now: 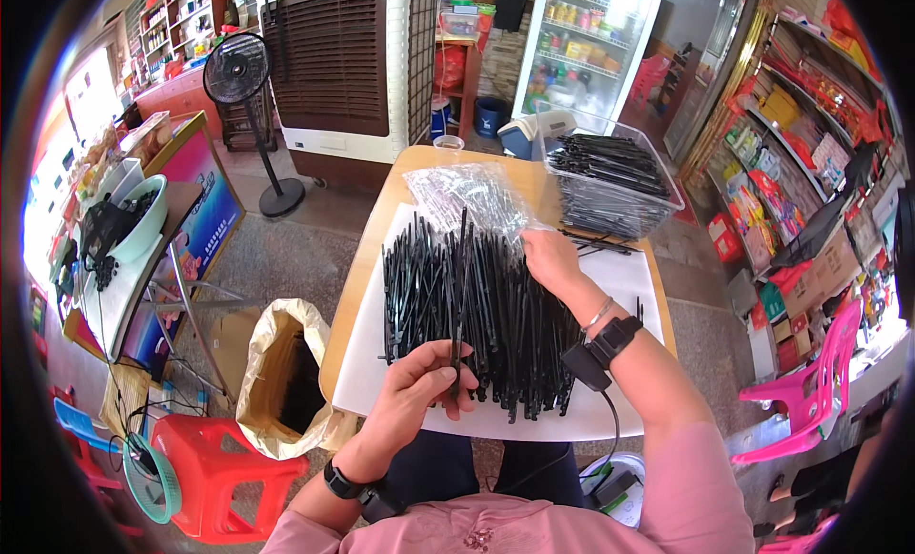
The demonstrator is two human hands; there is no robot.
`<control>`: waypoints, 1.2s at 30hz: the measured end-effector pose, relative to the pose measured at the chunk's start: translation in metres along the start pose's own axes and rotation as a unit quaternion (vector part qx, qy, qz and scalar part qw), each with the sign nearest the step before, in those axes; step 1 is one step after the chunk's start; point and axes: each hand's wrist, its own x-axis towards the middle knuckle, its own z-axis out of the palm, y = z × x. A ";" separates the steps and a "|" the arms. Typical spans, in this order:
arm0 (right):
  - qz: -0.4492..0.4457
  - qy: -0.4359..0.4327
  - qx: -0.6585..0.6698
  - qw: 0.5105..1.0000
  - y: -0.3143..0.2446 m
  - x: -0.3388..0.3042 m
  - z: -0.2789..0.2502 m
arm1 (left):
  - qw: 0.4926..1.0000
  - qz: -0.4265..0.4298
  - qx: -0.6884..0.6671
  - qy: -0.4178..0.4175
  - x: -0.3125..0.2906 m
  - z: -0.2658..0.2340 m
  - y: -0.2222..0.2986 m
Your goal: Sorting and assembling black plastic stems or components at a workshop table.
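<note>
My left hand (431, 380) is closed around the lower end of a thin black stick (462, 297), which stands up above a wide pile of similar black sticks (419, 287). Its fingers pinch the stick near the pile's front edge. My right hand (553, 258) is closed at the pile's far right side, beside a heap of clear plastic bags (462, 196). What its fingertips grip is too small to make out. The pile lies on a white sheet (367, 363) covering most of the wooden table (405, 177).
At the table's far right, a clear plastic bin (610, 206) holds more black sticks. An open sack (272, 363) and a red stool (224, 482) stand at the left. A black fan (238, 72), a large air cooler (329, 68) and a glass-doored fridge (581, 53) are beyond.
</note>
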 end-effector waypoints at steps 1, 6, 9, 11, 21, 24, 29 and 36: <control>0.007 -0.005 0.009 1.000 -0.005 0.004 0.000 | 1.000 0.000 0.001 -0.001 0.000 0.000 0.000; -0.072 0.052 0.189 0.978 -0.013 0.016 0.006 | 1.000 0.004 0.004 0.008 0.001 -0.004 0.001; -0.108 0.116 0.219 0.963 -0.005 0.020 0.017 | 1.000 0.004 0.001 0.004 0.004 -0.004 0.001; -0.104 0.140 0.167 0.970 0.000 0.021 0.026 | 1.000 0.007 -0.003 0.001 0.004 -0.006 0.000; 0.043 -0.011 0.055 0.997 -0.003 0.031 0.025 | 1.000 -0.008 0.012 -0.005 0.005 0.005 -0.005; 0.067 -0.031 0.058 0.996 0.000 0.034 0.026 | 1.000 -0.003 0.016 -0.008 0.003 0.007 -0.006; 0.117 0.102 0.061 0.986 0.009 0.027 0.030 | 1.000 -0.004 0.020 0.014 -0.004 0.008 -0.006; 0.089 0.115 0.145 0.979 0.021 0.006 0.009 | 0.999 0.006 0.031 0.020 -0.008 0.011 -0.007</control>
